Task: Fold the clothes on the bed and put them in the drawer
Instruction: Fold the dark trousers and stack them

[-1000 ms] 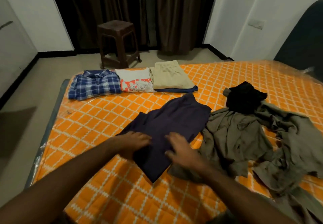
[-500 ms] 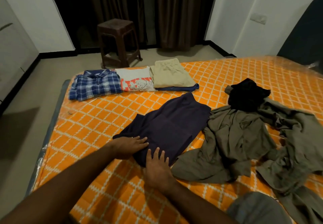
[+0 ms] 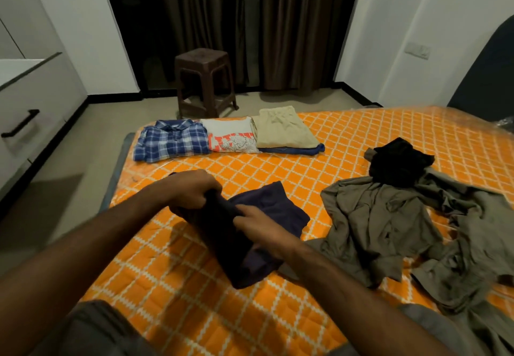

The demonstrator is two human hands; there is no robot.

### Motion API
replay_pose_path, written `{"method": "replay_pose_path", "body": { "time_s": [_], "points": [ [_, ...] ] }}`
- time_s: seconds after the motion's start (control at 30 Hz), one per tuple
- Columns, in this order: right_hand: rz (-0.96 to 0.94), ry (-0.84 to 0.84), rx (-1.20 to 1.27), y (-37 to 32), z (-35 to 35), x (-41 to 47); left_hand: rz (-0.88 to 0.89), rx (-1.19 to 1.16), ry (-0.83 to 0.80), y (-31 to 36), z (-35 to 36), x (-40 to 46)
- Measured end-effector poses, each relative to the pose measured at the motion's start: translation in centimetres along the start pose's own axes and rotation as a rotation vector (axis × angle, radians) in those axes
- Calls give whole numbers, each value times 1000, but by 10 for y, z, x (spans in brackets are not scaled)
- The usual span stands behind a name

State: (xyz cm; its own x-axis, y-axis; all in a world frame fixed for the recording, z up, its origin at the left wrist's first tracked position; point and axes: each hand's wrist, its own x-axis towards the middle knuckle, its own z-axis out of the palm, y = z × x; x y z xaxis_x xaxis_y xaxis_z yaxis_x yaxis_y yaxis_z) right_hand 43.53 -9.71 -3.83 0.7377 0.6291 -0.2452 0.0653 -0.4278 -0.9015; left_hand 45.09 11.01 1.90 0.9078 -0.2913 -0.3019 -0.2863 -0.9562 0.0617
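L hand (image 3: 192,191) grips navy garment (image 3: 267,216) edge, lifted; R hand (image 3: 258,223) pinches fold mid-cloth, on orange mattress (image 3: 333,139).

Dim indoor light with a warm cast. The curtains (image 3: 250,22) at twelve o'clock sink to near black, while the walls (image 3: 417,22) at two o'clock stay pale. The arms throw soft shadows on the mattress (image 3: 306,177) at six o'clock. Its plastic cover glares faintly at three o'clock. Straight lines bow at the edges. Fine detail looks soft and grainy.
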Motion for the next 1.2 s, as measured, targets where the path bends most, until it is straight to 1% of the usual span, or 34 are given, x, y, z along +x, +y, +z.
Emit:
{"method": "replay_pose_path", "body": {
  "time_s": [0.13,0.17,0.2,0.23,0.27,0.3,0.33,0.4,0.43,0.47,0.5,0.53,0.6,0.63,0.67,0.73,0.8,0.87,0.93,1.0,1.1,1.2],
  "points": [
    [103,217,63,16,-72,4,46,-1,581,27,7,41],
    [134,283,70,27,-89,7,20,8,680,35,11,50],
    [166,365,26,39,-101,10,-36,27,728,41,17,55],
    [194,462,-102,55,-114,10,-103,32,719,47,27,64],
    [204,541,-282,70,-119,9,-181,8,669,52,40,69],
    [161,587,-444,83,-118,6,-265,-43,591,55,57,73],
    [78,586,-546,93,-109,3,-367,-118,509,55,77,75],
    [-95,449,-653,105,-82,1,-596,-316,416,54,115,72],
    [-154,357,-726,113,-65,4,-691,-452,422,54,130,69],
    [-181,263,-822,120,-50,8,-770,-603,447,54,143,69],
    [-154,187,-893,128,-36,12,-824,-766,465,53,155,70],
    [-104,144,-919,138,-25,15,-851,-939,448,50,166,72],
    [-16,139,-950,156,-13,20,-874,-1238,371,38,189,80],
    [6,145,-970,167,-8,24,-904,-1327,375,22,214,90],
    [17,153,-1006,176,-7,23,-916,-1405,391,5,242,101],
    [-18,199,-1040,191,-7,24,-960,-1466,469,0,254,107],
    [-51,239,-1036,200,-9,25,-962,-1500,585,28,227,92],
    [-43,240,-1014,205,-8,28,-893,-1627,631,57,203,80],
    [-35,198,-944,203,-12,29,-773,-1708,580,69,197,77],
    [0,120,-771,197,-20,30,-698,-1770,524,74,193,78],
    [72,48,-557,172,-25,25,-645,-1735,509,88,180,80],
    [123,44,-293,138,-31,23,-554,-1589,559,100,149,81]
  ]
}}
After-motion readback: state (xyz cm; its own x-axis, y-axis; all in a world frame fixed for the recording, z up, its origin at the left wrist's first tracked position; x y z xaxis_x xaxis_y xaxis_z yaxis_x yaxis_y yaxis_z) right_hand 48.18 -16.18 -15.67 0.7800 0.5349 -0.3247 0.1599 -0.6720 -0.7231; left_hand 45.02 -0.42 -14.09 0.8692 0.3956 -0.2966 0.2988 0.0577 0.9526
